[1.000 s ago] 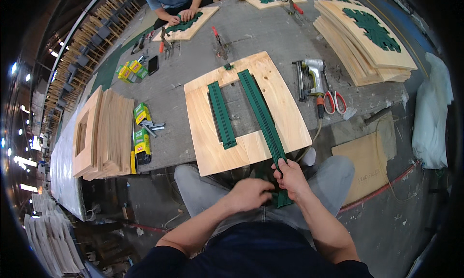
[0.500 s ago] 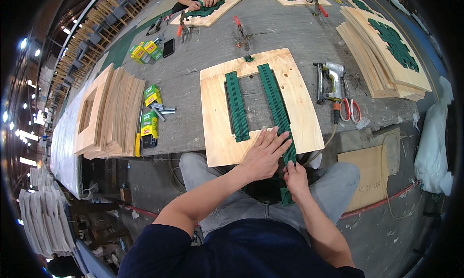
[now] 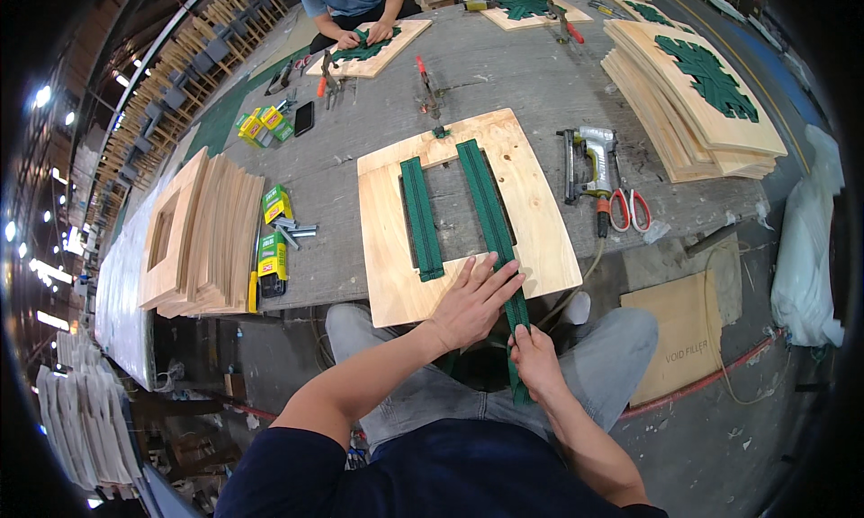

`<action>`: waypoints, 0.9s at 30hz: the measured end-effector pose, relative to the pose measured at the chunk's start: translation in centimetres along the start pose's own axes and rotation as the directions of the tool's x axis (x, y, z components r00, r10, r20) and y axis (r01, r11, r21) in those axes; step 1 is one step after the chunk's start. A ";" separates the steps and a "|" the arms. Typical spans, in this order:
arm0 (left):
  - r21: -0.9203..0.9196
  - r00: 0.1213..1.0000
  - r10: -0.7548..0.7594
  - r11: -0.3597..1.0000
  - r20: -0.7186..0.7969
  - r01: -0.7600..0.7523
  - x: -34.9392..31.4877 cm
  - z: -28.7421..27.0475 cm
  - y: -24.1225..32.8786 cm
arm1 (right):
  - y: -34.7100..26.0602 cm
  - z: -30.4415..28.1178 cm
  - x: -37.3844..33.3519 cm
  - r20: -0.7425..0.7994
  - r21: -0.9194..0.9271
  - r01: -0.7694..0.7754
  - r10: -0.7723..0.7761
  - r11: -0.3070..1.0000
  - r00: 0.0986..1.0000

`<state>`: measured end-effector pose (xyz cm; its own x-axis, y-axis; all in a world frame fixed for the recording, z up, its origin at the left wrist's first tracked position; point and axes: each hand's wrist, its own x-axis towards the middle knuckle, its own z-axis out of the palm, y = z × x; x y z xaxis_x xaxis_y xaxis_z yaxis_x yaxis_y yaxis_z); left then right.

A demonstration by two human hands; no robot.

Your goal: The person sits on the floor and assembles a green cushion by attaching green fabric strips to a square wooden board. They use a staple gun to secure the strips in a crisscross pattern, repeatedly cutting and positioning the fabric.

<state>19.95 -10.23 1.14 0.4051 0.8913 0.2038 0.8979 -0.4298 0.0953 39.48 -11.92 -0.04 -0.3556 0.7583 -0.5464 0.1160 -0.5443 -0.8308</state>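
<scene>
A pale plywood frame (image 3: 540, 221) with a rectangular opening lies before me, its near edge reaching past the table toward my lap. Along the opening's left side runs a short green webbing strap (image 3: 420, 216). A longer green webbing strap (image 3: 486, 203) runs down the right side and over the near edge. My left hand (image 3: 472, 300) lies flat, fingers spread, across the frame's near rail and that longer strap. Below the edge, my right hand (image 3: 536, 360) is closed on the longer strap, whose tail hangs beneath it.
Right of the frame lie a staple gun (image 3: 594, 162) and red-handled scissors (image 3: 629, 210). Stacked wooden frames (image 3: 216, 239) stand left, near staple boxes (image 3: 273, 255). Boards (image 3: 639, 95) are piled at far right. Across the table, a co-worker's hands (image 3: 364, 34) work on another board.
The view has shifted, putting the table slightly left and lower. My right hand is a little farther from the frame's edge, still gripping the strap; my left hand stays pressed on the frame.
</scene>
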 end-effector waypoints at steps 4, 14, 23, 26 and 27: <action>0.030 0.998 0.003 1.000 0.057 -0.004 0.3 0.0 0.0 | -0.2 -0.3 -0.3 0.009 0.024 0.006 -0.006 1.000 1.000; 0.040 0.996 0.056 0.997 0.077 -0.059 0.1 0.6 -0.1 | -0.8 -1.1 -1.7 0.047 0.095 -0.081 0.077 0.992 0.996; 0.060 0.995 0.071 0.995 0.076 -0.075 -0.2 1.0 -0.2 | -0.6 -1.2 -2.3 0.053 0.130 -0.063 0.057 0.989 0.997; 0.081 0.994 0.081 0.993 0.078 -0.087 -0.1 0.9 -0.2 | -0.4 -1.3 -2.2 0.049 0.122 -0.052 0.046 0.991 0.998; 0.074 0.993 0.082 0.993 0.083 -0.088 -0.1 0.8 -0.2 | -0.3 -1.3 -2.2 0.049 0.125 -0.047 0.041 0.991 0.998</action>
<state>19.86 -10.09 0.27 0.4899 0.8622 0.1293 0.8691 -0.4946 0.0051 41.46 -12.97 1.31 -0.3958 0.7164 -0.5745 0.0160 -0.6202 -0.7843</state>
